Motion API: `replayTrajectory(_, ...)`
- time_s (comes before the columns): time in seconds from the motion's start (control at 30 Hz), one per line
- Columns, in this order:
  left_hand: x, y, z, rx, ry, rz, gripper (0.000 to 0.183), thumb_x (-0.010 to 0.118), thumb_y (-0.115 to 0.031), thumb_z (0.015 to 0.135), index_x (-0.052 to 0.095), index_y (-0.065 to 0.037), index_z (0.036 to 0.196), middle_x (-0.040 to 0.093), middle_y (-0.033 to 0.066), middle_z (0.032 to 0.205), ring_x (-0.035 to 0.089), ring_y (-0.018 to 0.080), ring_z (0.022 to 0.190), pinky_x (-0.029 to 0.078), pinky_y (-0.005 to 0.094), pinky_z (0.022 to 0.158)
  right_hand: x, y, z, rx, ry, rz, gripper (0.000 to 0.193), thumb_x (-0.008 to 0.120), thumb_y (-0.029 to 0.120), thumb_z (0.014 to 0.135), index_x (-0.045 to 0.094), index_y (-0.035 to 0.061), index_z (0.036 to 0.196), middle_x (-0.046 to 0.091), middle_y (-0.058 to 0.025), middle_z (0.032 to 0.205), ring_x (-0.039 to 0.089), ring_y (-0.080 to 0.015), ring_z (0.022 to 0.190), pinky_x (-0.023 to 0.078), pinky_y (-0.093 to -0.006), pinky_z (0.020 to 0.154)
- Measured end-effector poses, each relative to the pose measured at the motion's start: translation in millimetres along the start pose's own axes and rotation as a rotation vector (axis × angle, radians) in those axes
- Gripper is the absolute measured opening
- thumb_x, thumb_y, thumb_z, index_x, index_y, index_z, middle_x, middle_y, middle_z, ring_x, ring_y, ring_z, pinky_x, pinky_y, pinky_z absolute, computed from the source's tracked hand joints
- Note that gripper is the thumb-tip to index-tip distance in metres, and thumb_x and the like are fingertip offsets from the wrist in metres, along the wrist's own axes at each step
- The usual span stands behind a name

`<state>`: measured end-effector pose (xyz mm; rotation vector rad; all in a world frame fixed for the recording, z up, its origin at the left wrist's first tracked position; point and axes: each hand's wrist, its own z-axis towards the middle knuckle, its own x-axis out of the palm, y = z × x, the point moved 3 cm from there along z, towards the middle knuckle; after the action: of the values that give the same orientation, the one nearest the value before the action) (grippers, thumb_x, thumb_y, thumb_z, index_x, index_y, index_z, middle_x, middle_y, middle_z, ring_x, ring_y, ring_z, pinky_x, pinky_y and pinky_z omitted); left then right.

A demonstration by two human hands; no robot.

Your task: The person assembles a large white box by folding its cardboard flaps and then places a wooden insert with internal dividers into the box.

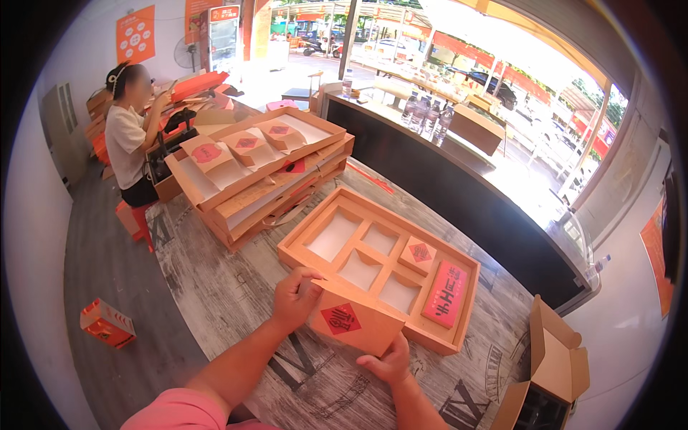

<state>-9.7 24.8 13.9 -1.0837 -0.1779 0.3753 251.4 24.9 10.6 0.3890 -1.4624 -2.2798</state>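
Note:
Between both hands, above the near side of the table, is a brown cardboard box [376, 326] with a red diamond label. My left hand [295, 299] grips its left end, the thumb along the upper edge. At the lower right corner, my right hand [389, 364] is closed round the box. Just beyond lies a shallow brown compartment tray [446, 345]. A small square box [418, 255] with a red diamond label fills one compartment, and a flat red box [448, 295] with dark lettering lies along the right side. The other compartments show pale bottoms.
Several large shallow boxes [287, 179] are stacked at the back left. An open carton [555, 351] stands at the lower right. Water bottles [426, 115] line the counter [494, 186] behind. A person [130, 140] sits at the far left; an orange carton [107, 324] is on the floor.

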Motion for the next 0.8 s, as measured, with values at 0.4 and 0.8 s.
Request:
replayTrajectory(0.4, 8, 6, -2, -0.096, 0.099, -0.036, 0.033, 0.083, -0.010, 0.088, 0.065, -0.008, 0.116, 0.069, 0.0010, 0.104, 0.066, 0.0120, 0.096, 0.055, 0.0301, 0.083, 4, 15, -1, -0.248, -0.134, -0.507, 0.040, 0.087, 0.016, 0.080, 0.072, 0.0014, 0.115, 0.070, -0.0169, 0.116, 0.067, -0.0363, 0.108, 0.053, -0.0440, 0.095)
replayTrajectory(0.8, 5, -7, -2, -0.029, 0.325, -0.280, 0.041, 0.083, -0.010, 0.087, 0.064, -0.006, 0.122, 0.069, 0.0028, 0.106, 0.067, 0.0110, 0.097, 0.054, 0.0290, 0.088, -5, -18, -9, -0.098, -0.283, -0.238, 0.042, 0.074, 0.002, 0.092, 0.060, -0.0026, 0.131, 0.064, -0.0097, 0.125, 0.063, -0.0197, 0.111, 0.052, -0.0338, 0.097)
